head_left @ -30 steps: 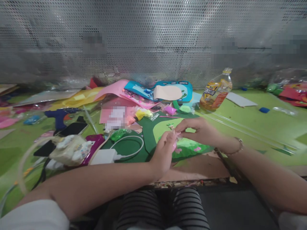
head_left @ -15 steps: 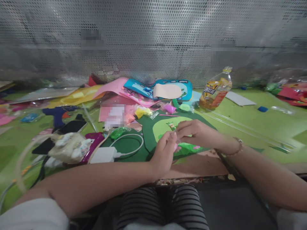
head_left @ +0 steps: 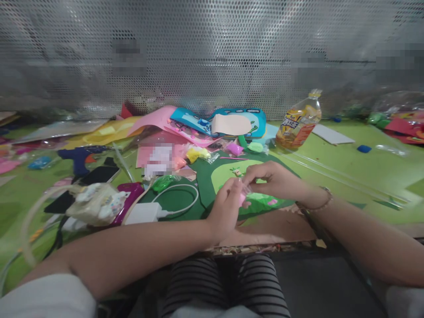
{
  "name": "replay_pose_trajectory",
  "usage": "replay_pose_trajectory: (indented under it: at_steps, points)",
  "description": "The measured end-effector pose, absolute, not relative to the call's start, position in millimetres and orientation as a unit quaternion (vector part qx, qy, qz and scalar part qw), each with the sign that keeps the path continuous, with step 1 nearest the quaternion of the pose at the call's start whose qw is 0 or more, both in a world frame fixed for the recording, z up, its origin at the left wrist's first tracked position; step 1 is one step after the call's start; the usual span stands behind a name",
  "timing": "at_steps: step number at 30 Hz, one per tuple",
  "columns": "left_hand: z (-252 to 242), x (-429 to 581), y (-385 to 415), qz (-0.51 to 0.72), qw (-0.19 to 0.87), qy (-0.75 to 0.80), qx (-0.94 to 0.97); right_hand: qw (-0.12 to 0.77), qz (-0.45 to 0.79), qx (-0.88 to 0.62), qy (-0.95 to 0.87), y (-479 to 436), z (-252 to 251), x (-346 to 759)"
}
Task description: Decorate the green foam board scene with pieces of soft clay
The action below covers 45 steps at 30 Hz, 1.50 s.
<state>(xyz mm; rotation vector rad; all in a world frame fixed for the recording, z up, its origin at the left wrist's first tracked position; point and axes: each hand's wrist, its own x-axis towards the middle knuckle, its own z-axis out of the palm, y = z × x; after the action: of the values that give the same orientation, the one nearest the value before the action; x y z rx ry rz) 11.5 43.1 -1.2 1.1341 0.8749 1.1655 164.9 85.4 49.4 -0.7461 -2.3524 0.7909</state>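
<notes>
My left hand (head_left: 228, 205) is closed round a small clear bag of pink clay (head_left: 243, 197), its thumb on top. My right hand (head_left: 270, 179) pinches the bag's clear plastic edge from the other side. Both hands are above a dark green foam sheet (head_left: 207, 176) with a light green shape (head_left: 220, 176) on it. A small giraffe-like figure (head_left: 237, 171) and pink bits show on that sheet. Bags of purple clay (head_left: 234, 149), yellow clay (head_left: 198, 153) and light green clay (head_left: 256, 147) lie just beyond it.
A tilted drink bottle (head_left: 298, 121) stands at the back right beside long clear sticks (head_left: 344, 179). On the left are a blue glue gun (head_left: 79, 158), a phone (head_left: 101, 173), a white charger (head_left: 143, 213) with its cable, and a pouch (head_left: 94, 204). A perforated metal panel (head_left: 212, 53) rises behind.
My right hand has shifted slightly and its fingers have curled into a tighter pinch at the bag. More of the pink clay shows beside my left thumb.
</notes>
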Motion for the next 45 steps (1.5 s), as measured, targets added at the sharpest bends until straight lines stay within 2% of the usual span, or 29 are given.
replay_pose_trajectory:
  at_steps: [7,15,18,21,26,29,37,45]
  points:
    - [-2.7,13.1,45.1,0.521,0.629,0.374,0.438,0.366,0.274,-0.286,-0.842,87.1,48.6,164.8]
    - [-5.9,14.1,47.2,0.52,0.639,0.364,0.434,0.237,0.217,-0.201,-0.926,87.6,52.1,167.7]
    - [-7.0,13.8,47.5,0.519,0.643,0.353,0.439,0.24,0.189,-0.202,-0.93,85.3,52.1,166.4]
    - [-7.7,13.3,47.9,0.528,0.638,0.348,0.439,0.287,0.175,-0.231,-0.913,83.0,51.4,164.3]
    - [-10.7,13.3,49.2,0.529,0.634,0.362,0.432,0.437,0.262,-0.324,-0.797,84.2,51.7,162.9]
    - [-13.4,13.5,49.3,0.532,0.638,0.354,0.429,0.479,0.328,-0.357,-0.732,89.7,51.2,164.0]
    - [-13.5,13.6,47.5,0.525,0.644,0.345,0.436,0.446,0.435,-0.373,-0.688,103.0,38.8,166.1]
    - [-12.4,11.9,46.2,0.515,0.636,0.353,0.455,0.44,0.383,-0.393,-0.711,97.0,47.9,165.4]
